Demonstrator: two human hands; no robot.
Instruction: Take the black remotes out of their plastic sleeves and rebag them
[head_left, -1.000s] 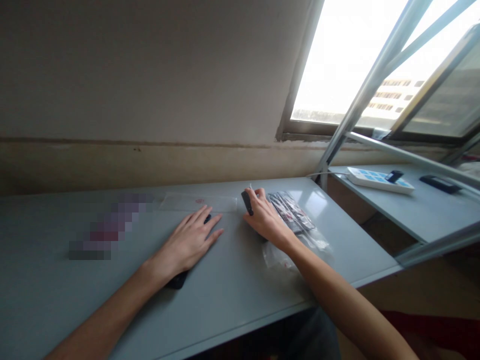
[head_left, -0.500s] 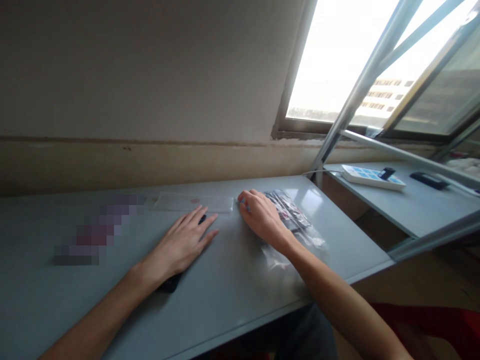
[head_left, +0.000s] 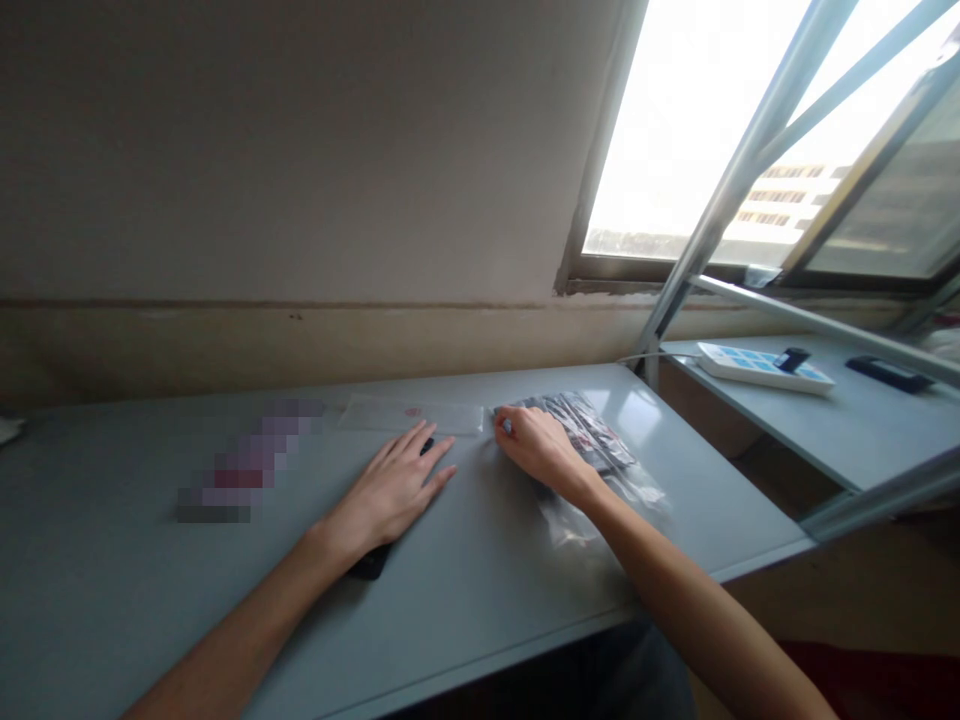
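Observation:
My left hand (head_left: 394, 490) lies palm down with its fingers spread over a black, phone-like object (head_left: 369, 565). That object shows only below the palm and between the fingers. My right hand (head_left: 536, 440) is curled shut at the upper left edge of a clear plastic bag (head_left: 604, 440) with dark, silvery, crumpled-looking contents. A small pale bit shows among its fingers; what it is stays hidden. Just beyond the hands lies a flat, clear plastic sleeve (head_left: 450, 415) with a small red mark.
A long object blurred by pixels (head_left: 255, 460) lies on the grey table (head_left: 480, 600), left of my left hand. A wall runs along the back. At the right, a metal frame (head_left: 705, 230) stands beside a lower shelf with a white power strip (head_left: 765, 368) and a black object (head_left: 889, 374).
The view has shifted slightly, so the table things appear farther right. My right hand has come a little nearer and its fingers look more tightly curled. My left hand stays on the black object.

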